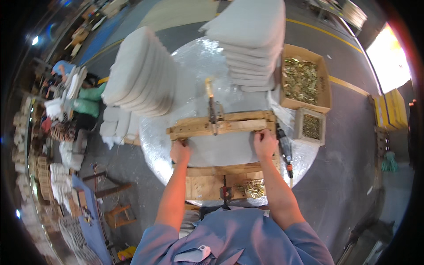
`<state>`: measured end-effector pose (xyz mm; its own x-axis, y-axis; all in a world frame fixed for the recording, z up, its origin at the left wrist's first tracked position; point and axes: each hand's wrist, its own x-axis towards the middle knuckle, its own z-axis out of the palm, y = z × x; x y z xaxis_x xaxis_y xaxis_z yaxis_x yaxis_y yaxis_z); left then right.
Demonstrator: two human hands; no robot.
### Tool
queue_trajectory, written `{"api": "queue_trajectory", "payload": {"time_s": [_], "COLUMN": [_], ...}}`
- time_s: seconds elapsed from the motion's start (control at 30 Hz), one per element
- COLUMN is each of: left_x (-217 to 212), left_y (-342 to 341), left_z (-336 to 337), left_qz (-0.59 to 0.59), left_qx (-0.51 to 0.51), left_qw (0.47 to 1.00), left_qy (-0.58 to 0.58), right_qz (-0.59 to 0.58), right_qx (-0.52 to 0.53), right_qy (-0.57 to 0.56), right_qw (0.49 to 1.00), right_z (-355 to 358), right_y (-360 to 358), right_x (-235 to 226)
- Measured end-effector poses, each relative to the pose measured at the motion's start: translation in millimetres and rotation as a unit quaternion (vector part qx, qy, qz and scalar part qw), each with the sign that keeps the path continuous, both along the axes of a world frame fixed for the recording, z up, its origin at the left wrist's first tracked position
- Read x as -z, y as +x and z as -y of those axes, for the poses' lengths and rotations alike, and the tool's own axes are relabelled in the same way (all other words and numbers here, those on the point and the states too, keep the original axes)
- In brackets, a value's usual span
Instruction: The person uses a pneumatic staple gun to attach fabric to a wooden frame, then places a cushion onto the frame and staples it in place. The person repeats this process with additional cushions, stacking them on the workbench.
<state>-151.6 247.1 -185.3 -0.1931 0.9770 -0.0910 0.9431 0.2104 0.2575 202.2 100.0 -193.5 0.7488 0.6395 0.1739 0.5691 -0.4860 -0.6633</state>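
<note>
A grey padded panel point(221, 149) lies in a wooden frame jig point(221, 121) on a round, film-wrapped table point(154, 145). My left hand point(180, 152) is closed at the panel's far left corner, against the frame. At its far right corner, my right hand point(265, 145) is closed with the fingers bent down over the edge. A clamp with a yellow handle point(210, 101) stands upright on the jig's far bar. Near my body, a second clamp point(225, 192) sits beside a pile of brass-coloured hardware pieces point(252, 188). A dark power screwdriver point(285, 152) lies right of the jig.
Two tall stacks of grey cushions, a left stack point(137, 73) and a right stack point(251, 39), stand beyond the jig. A cardboard box point(329, 84) and a smaller box point(321, 128) hold metal hardware. At far left, a person point(64, 68) is among piled goods. A wooden stool point(119, 216) stands lower left.
</note>
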Motion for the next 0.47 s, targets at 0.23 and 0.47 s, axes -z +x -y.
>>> {"api": "queue_trajectory", "payload": {"time_s": [0.23, 0.47], "left_x": [-4.6, 8.9], "left_y": [4.1, -41.1], "left_z": [-0.5, -10.6], "left_qz": [0.022, 0.245], "left_qx": [0.004, 0.040], "left_qw": [0.999, 0.964], "left_qy": [0.024, 0.099], "right_qz": [0.015, -0.009], "right_qx": [0.012, 0.034], "right_qy": [0.038, 0.143], "right_qw": [0.999, 0.989], "right_z": [5.3, 33.1], "right_y": [5.5, 15.5], "right_x": [-12.0, -18.2]}}
